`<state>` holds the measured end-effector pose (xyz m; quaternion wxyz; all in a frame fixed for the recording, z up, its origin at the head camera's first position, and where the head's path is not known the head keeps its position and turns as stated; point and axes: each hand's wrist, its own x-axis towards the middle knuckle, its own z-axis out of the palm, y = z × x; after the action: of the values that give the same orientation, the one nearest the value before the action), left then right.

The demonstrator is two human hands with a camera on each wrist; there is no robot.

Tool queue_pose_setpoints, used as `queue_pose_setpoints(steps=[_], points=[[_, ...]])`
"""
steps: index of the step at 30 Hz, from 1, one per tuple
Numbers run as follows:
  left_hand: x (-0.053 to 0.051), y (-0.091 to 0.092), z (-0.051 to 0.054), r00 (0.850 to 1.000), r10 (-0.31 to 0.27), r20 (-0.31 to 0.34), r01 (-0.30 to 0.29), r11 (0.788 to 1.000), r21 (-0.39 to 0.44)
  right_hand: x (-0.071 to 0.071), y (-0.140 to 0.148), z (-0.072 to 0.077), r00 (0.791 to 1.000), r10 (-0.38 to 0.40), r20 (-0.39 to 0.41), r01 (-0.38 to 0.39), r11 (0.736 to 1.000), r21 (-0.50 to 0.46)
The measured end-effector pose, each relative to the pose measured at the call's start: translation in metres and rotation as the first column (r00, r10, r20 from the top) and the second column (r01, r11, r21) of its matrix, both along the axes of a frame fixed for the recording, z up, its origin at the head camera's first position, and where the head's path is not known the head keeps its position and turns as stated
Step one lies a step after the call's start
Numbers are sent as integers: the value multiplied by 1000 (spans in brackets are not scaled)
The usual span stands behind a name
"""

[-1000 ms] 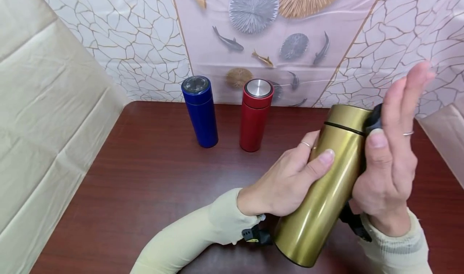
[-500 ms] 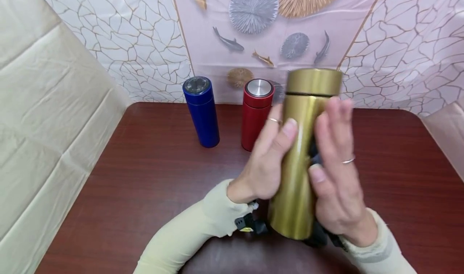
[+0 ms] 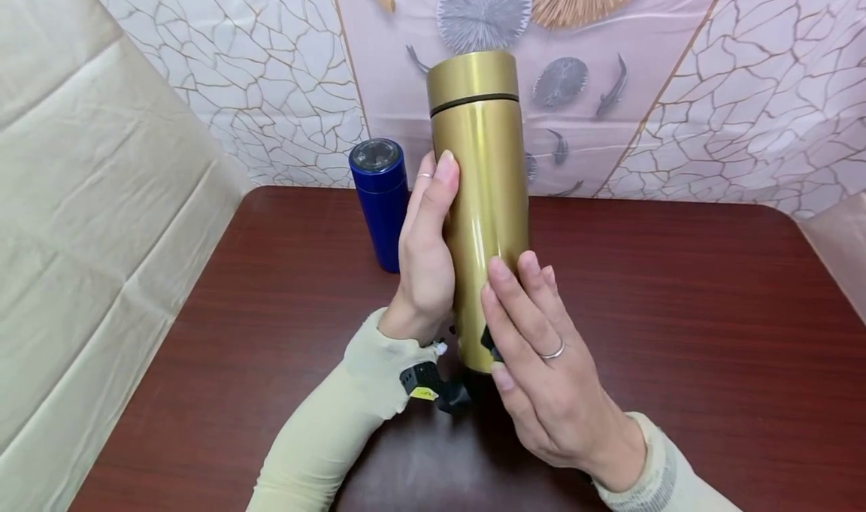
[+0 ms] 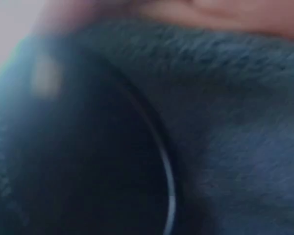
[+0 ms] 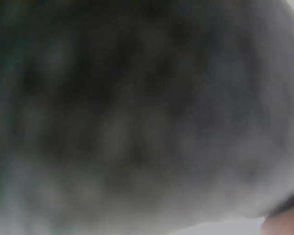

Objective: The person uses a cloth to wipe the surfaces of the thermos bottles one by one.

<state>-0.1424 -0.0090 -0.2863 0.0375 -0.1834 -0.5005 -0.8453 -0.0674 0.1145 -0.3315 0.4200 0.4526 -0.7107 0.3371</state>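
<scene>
A gold thermos flask (image 3: 483,166) is held up over the table, lid upward and slightly tilted. My left hand (image 3: 428,264) grips it from the left side, thumb along its front and the other fingers mostly hidden behind. My right hand (image 3: 558,377) lies with straight fingers against the lower right part of the gold flask. A dark round shape with a shiny curved rim, perhaps the flask's base (image 4: 88,156), fills much of the blurred left wrist view. The right wrist view is too blurred and dark to read.
A blue thermos flask (image 3: 383,211) with a dark clear lid top stands upright behind my left hand. The red-brown table (image 3: 676,286) ends at patterned wall sheets (image 3: 271,83), with plain cream cloth (image 3: 81,234) on the left.
The gold flask has moved left and up, turning more upright, and now hides the red flask. My right hand has slid from near the lid down to the flask's lower part.
</scene>
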Motion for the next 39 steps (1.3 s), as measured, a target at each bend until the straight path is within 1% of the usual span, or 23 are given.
queue_pose_setpoints(steps=[3, 5, 8, 11, 14, 15, 17, 20, 22, 24, 27, 28, 31, 35, 39], points=[[0, 6, -4, 1000, -15, 24, 15, 1000, 7, 0, 8, 3, 998, -4, 65, 2, 1000, 26], [1, 10, -6, 999, -32, 14, 31, 999, 10, -1, 12, 5, 995, -13, 95, 9, 999, 41], [4, 17, -10, 998, -47, -45, 47, 999, -12, -5, 16, 8, 994, -12, 109, 9, 999, 37], [8, 24, -13, 991, -88, -97, 84, 996, -38, -9, 19, 10, 992, -8, 129, 8, 1000, -4], [12, 31, -18, 980, -130, -153, 109, 984, -141, -11, 26, 13, 988, -14, 157, 25, 997, -67], [13, 33, -21, 974, -148, -173, 115, 975, -190, -12, 29, 15, 986, -26, 165, 42, 995, -91], [16, 37, -26, 963, -173, -208, 105, 947, -303, -13, 35, 18, 982, -51, 184, 77, 987, -141], [21, 43, -33, 947, -249, -203, 147, 898, -416, -15, 45, 26, 971, -92, 221, 138, 970, -200], [24, 47, -37, 940, -294, -172, 185, 865, -467, -16, 51, 30, 965, -108, 241, 164, 961, -225], [26, 50, -40, 932, -336, -136, 232, 841, -489, -18, 58, 34, 959, -119, 256, 181, 955, -236], [30, 53, -43, 922, -365, -125, 243, 800, -549, -19, 66, 37, 955, -117, 273, 188, 949, -252], [31, 54, -43, 919, -374, -125, 244, 789, -564, -19, 68, 37, 954, -115, 278, 190, 947, -259], [32, 55, -43, 915, -382, -129, 238, 769, -594, -19, 71, 38, 952, -102, 287, 187, 940, -285], [30, 52, -41, 916, -376, -139, 222, 764, -605, -19, 70, 40, 952, -99, 289, 193, 928, -319], [30, 50, -39, 905, -396, -154, 218, 744, -631, -18, 67, 43, 949, -94, 301, 213, 896, -390]])
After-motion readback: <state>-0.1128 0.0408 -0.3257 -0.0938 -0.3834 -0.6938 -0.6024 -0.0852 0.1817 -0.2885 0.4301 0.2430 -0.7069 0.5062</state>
